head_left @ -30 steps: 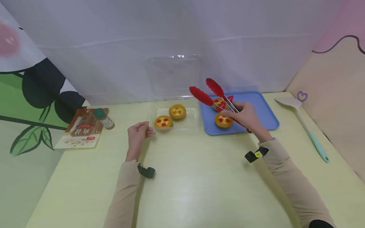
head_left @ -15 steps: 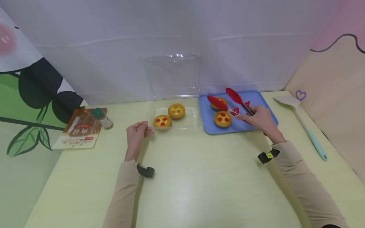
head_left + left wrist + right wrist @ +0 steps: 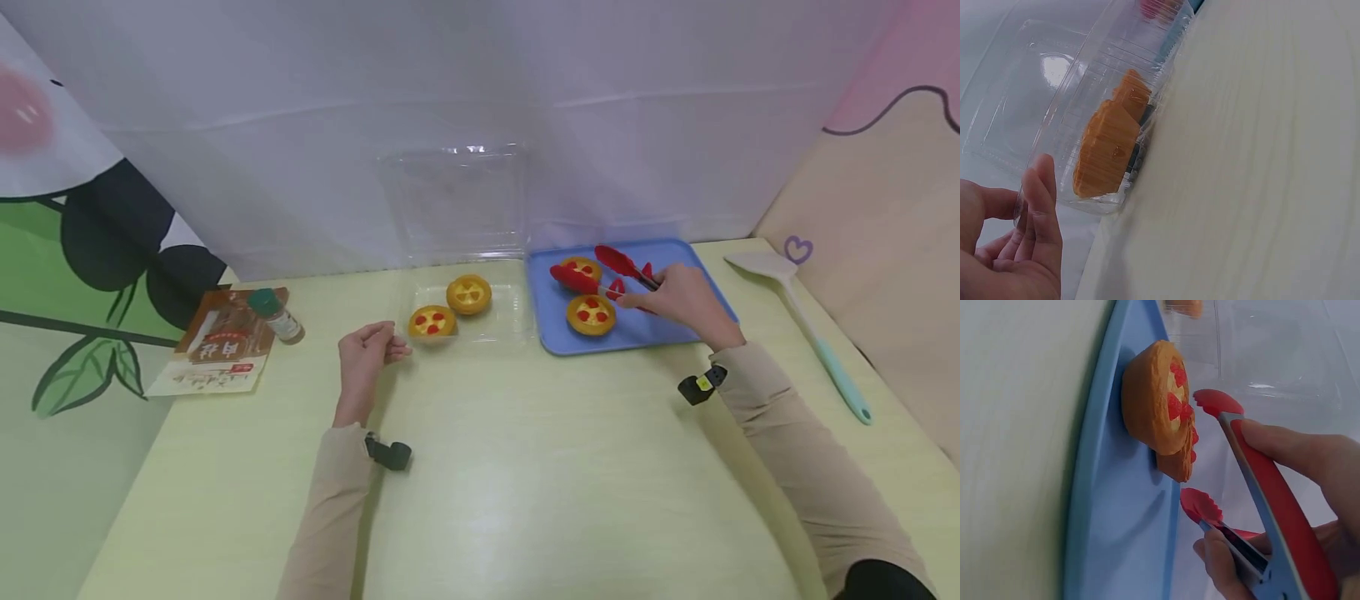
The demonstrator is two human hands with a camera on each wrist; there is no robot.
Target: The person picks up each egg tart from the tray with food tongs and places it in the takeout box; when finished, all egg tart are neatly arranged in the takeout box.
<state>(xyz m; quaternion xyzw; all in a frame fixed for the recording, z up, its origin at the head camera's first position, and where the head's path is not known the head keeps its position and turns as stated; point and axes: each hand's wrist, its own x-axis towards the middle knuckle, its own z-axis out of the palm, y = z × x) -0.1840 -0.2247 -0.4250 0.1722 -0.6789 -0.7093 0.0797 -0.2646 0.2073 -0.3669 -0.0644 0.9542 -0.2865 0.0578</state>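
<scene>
Two egg tarts, one with red topping [image 3: 432, 322] and one plain yellow [image 3: 468, 295], sit in a clear plastic clamshell box [image 3: 510, 317], its lid raised. My left hand [image 3: 365, 358] pinches the box's near left rim between thumb and fingers, as the left wrist view shows. My right hand [image 3: 693, 304] grips red-tipped tongs [image 3: 1279, 500], arms spread, over a blue tray [image 3: 637, 332]. On that tray are two red-topped tarts, a nearer one [image 3: 591, 316] and a farther one [image 3: 582, 265] that the tongs partly cover in the head view. Nothing is between the tong tips.
At the right lies a spatula [image 3: 813, 333] with a pale green handle. A green-capped shaker bottle [image 3: 276, 317] and a brown and white packet [image 3: 221, 342] lie at the left. White cloth [image 3: 315, 183] hangs behind the table.
My right hand has moved the tongs rightward and lower over the tray, then slightly farther back toward the far tart. The left hand stays at the box.
</scene>
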